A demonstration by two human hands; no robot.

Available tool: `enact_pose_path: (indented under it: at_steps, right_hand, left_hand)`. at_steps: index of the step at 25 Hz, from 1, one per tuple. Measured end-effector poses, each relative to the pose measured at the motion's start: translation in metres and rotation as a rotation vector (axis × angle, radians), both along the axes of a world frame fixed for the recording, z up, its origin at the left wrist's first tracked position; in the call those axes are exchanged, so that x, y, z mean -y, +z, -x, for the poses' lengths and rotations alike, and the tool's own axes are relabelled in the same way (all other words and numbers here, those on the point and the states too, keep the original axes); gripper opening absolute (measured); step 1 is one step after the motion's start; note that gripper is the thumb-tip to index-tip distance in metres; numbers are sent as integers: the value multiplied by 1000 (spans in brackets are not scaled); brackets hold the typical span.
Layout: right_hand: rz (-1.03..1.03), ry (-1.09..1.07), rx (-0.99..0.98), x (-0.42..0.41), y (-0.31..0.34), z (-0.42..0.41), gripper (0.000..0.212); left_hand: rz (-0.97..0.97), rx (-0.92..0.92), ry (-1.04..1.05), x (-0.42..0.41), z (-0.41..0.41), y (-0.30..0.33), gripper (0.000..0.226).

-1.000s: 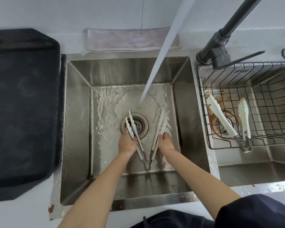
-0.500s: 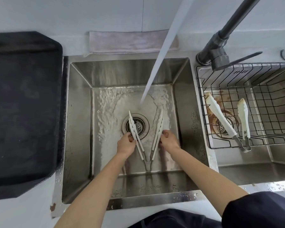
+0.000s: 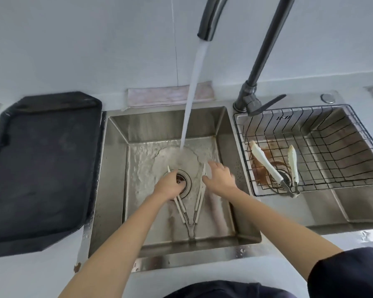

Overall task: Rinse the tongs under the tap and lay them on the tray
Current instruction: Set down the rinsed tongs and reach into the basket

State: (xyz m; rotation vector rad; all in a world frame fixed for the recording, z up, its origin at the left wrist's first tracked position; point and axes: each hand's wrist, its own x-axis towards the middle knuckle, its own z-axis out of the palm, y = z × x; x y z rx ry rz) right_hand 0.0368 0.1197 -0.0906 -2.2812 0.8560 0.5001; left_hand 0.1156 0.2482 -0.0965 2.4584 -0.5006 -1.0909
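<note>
White-armed tongs (image 3: 198,203) lie open in a V on the wet floor of the left sink (image 3: 113,173), hinge toward me, tips beside the drain. My left hand (image 3: 170,187) is closed on the left arm of the tongs, right over the drain. Beside the right arm's tip, my right hand (image 3: 220,177) is blurred, with its fingers spread and nothing held. Water (image 3: 193,89) runs from the dark tap (image 3: 209,22) and lands just beyond the tongs' tips. The black tray (image 3: 41,168) lies on the counter left of the sink.
A wire basket (image 3: 332,112) sits in the right sink and holds a second pair of white tongs (image 3: 267,165) above brown stains. A pale folded cloth (image 3: 159,96) lies behind the left sink. The tap's base and lever (image 3: 254,104) stand between the two sinks.
My view has tilted up, bringing the tap spout into sight. My left hand slid forward along the left arm to the drain. My right hand let go of the right arm and opened.
</note>
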Motion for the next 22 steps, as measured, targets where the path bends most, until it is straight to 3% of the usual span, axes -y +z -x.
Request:
enact_pose_path:
  at_steps: [8, 22]
  right_hand:
    - [219, 100, 174, 44, 54, 32, 62]
    - [224, 26, 102, 163, 58, 118, 58]
  left_hand:
    - [-27, 333, -291, 51, 16, 54, 60]
    - [10, 430, -402, 171, 95, 67, 58]
